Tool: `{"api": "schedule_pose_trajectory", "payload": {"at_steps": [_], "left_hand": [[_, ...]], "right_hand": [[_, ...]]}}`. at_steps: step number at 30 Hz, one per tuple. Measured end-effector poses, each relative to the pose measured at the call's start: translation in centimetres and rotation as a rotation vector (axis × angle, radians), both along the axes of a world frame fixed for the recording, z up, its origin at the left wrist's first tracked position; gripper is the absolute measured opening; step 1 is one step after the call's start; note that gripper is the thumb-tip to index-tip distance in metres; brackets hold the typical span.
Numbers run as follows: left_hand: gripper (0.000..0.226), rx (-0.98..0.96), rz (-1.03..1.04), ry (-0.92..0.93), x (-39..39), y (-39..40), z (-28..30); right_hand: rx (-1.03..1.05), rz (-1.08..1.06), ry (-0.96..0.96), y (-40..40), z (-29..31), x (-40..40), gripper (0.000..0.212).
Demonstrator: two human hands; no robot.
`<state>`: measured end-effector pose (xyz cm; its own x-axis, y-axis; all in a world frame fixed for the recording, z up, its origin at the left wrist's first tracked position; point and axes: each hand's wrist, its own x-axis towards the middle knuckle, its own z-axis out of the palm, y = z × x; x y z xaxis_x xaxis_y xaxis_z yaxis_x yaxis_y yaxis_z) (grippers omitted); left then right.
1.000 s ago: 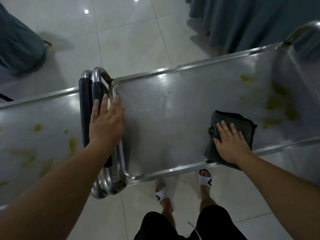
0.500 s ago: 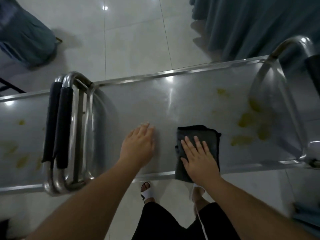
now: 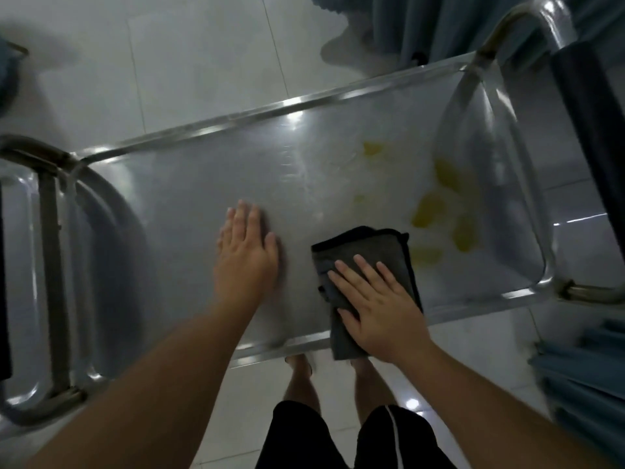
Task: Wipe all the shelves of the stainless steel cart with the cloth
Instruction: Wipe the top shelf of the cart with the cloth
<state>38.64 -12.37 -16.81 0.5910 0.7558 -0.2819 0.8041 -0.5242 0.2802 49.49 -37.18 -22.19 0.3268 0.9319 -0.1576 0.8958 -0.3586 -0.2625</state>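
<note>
The top shelf of the stainless steel cart [image 3: 189, 211] fills the middle of the head view. My right hand [image 3: 375, 306] lies flat with straight fingers on a folded dark grey cloth [image 3: 365, 248] near the shelf's front edge, and part of the cloth hangs over that edge. My left hand [image 3: 247, 252] rests flat on the bare steel just left of the cloth. Several yellow-green stains [image 3: 436, 204] mark the shelf's right end, beyond the cloth.
A tubular steel handle [image 3: 527, 25] arches over the cart's right end. The rails of a second cart [image 3: 50, 265] butt against the left end. Teal drapes [image 3: 422, 25] hang at the top right and more teal fabric [image 3: 585, 374] lies low right. White floor tiles surround the cart.
My left hand left the handle at the left and came to rest flat on the shelf beside the cloth. The view shifted right along the cart. My right hand stays pressed on the cloth.
</note>
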Motion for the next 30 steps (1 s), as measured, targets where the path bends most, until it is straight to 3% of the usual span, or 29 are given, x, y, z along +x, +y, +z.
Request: {"api": "schedule_pose_trajectory", "payload": {"at_steps": [8, 12, 16, 20, 23, 26, 28, 30], "left_hand": [[0.066, 0.146, 0.067, -0.026, -0.2, 1.2, -4.8], [0.069, 0.182, 0.052, -0.036, -0.4, 1.4, -5.8], [0.07, 0.192, 0.046, -0.026, -0.5, 1.6, -5.7], [0.071, 0.201, 0.052, -0.028, -0.4, 1.9, -5.8], [0.07, 0.196, 0.048, -0.04, -0.4, 2.1, -6.0], [0.07, 0.21, 0.049, -0.047, -0.4, 2.2, -6.2], [0.07, 0.202, 0.055, -0.057, -0.4, 2.2, -6.3], [0.07, 0.201, 0.059, -0.056, -0.4, 2.0, -6.3]], "right_hand": [[-0.111, -0.196, -0.111, -10.5, 1.5, 14.8, 0.068], [-0.142, -0.617, -0.132, -10.4, 1.4, 17.9, 0.07], [-0.066, -0.951, -0.136, -3.1, 0.5, 14.9, 0.071], [0.036, -0.777, -0.129, 7.5, 0.5, 8.4, 0.073], [0.056, -0.398, -0.058, 14.0, 0.5, 2.3, 0.075], [0.051, -0.025, -0.035, 15.2, 0.4, 2.1, 0.072], [0.069, 0.003, -0.036, 13.2, 0.5, 5.6, 0.071], [0.049, -0.186, -0.063, 9.7, 0.6, 10.8, 0.07]]}}
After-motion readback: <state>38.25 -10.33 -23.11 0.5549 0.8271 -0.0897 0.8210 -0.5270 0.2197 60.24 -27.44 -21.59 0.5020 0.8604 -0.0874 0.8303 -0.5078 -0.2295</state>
